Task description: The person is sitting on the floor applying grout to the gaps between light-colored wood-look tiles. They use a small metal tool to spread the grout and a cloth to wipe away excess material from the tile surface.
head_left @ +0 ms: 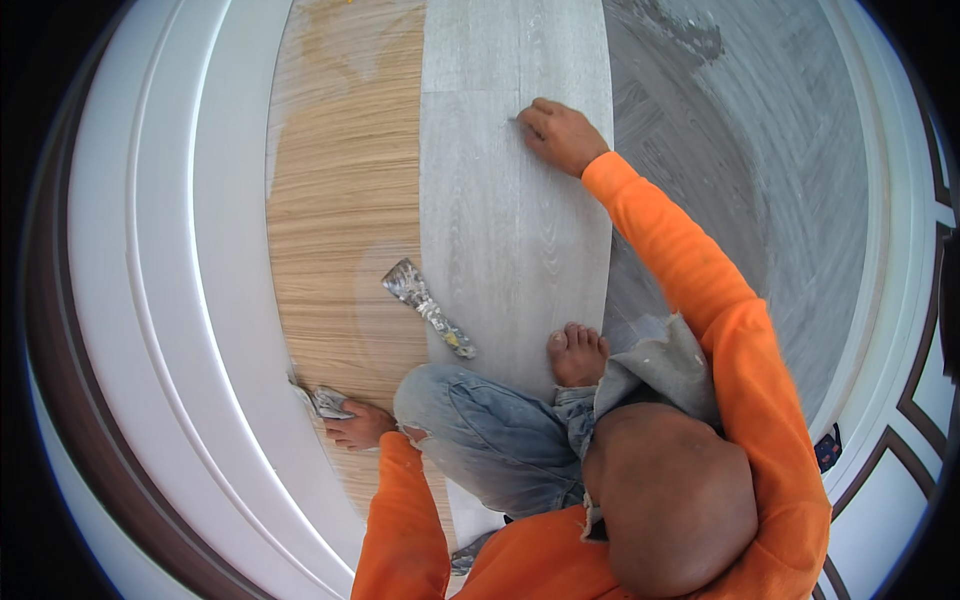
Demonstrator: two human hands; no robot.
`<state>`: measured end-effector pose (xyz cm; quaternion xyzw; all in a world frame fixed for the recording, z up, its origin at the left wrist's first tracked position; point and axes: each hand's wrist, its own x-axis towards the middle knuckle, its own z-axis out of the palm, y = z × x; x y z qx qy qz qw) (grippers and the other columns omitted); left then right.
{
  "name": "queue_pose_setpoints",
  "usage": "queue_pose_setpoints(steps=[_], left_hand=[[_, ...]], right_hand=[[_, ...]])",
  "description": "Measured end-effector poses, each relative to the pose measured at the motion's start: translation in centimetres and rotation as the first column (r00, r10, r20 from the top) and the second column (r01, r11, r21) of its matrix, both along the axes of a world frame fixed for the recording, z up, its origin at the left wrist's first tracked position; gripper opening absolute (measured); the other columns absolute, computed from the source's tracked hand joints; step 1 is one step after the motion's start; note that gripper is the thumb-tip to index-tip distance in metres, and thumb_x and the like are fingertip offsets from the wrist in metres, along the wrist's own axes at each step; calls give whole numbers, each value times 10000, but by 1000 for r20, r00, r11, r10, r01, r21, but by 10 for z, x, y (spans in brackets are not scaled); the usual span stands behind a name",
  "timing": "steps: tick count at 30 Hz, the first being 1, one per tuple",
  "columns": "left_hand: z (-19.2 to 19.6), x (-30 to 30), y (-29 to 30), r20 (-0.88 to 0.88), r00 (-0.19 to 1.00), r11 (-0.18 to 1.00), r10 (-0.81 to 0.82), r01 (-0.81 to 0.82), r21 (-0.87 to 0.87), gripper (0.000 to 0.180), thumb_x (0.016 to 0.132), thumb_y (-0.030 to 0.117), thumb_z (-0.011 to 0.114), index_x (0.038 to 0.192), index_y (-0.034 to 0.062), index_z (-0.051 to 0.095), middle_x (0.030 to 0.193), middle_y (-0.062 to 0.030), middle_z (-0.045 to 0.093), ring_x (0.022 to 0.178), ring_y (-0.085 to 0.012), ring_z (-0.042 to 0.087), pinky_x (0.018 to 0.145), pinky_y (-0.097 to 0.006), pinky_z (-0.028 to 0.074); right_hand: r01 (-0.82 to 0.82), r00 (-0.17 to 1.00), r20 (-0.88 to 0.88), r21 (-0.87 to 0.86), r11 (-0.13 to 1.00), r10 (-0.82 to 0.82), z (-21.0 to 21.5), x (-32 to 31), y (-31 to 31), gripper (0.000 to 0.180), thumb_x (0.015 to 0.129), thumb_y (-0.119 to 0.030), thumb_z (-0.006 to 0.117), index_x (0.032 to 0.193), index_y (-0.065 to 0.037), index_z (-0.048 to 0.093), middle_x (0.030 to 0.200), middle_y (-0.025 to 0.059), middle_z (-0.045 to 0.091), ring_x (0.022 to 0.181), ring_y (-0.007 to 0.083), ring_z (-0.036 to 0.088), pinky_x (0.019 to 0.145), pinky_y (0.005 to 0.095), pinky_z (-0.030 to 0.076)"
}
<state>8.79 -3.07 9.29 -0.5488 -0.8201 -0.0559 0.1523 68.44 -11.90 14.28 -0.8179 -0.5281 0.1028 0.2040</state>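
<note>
My left hand (pixel 362 426) is closed on a crumpled greyish-white rag (pixel 330 402), low over the wood-grain strip (pixel 345 200) by the white moulding. Farther off, my right hand (pixel 565 137) rests on the pale grey plank (pixel 470 180) with its fingers curled together. A small dark tip shows at those fingers, but what they hold is too small to make out. Between the hands lies a paint-spattered putty knife (pixel 430 308), its blade on the wood-grain strip and its handle reaching onto the grey plank.
White moulding (pixel 205 230) runs along the left side. On the right, a darker grey surface (pixel 680 150) carries pale smears. My bare foot (pixel 577 355) stands on the grey plank, and my knees in torn jeans (pixel 490 430) are bent close by. A small dark object (pixel 828 448) sits at the right edge.
</note>
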Motion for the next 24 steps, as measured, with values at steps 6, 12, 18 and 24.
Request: queue_pose_setpoints(steps=[6, 12, 18, 24], left_hand=[[1, -1, 2, 21, 1000, 1000, -1, 1, -2, 686, 1020, 562, 453, 1504, 79, 511, 1393, -164, 543, 1197, -401, 539, 1026, -549, 421], [0, -3, 2, 7, 1000, 1000, -4, 4, 11, 685, 1018, 563, 451, 1502, 80, 504, 1386, -160, 539, 1199, -396, 534, 1024, -548, 415], [-1, -5, 2, -3, 1000, 1000, -9, 9, 7, 684, 1014, 565, 454, 1500, 87, 505, 1379, -154, 541, 1192, -392, 534, 1019, -552, 413], [-2, -7, 3, 18, 1000, 1000, -11, 11, 24, 682, 1012, 565, 458, 1492, 85, 521, 1364, -156, 551, 1189, -394, 540, 1020, -558, 415]], right_hand=[[0, 1000, -13, -4, 1000, 0, -1, -3, -2, 226, 966, -99, 639, 1171, -27, 702, 1110, 125, 673, 1055, 312, 683, 940, 435, 582], [-26, 1000, 16, 12, 1000, 26, 1, -4, 1, 222, 962, -97, 643, 1164, -24, 701, 1109, 125, 674, 1049, 314, 684, 936, 432, 584], [-36, 999, 17, 8, 999, 36, -1, -3, 1, 237, 948, -95, 651, 1165, -13, 696, 1094, 129, 671, 1044, 321, 688, 936, 428, 585], [5, 1000, -17, -12, 1000, -5, 2, -7, 3, 249, 943, -86, 650, 1177, -9, 690, 1104, 131, 670, 1050, 319, 689, 937, 429, 585]])
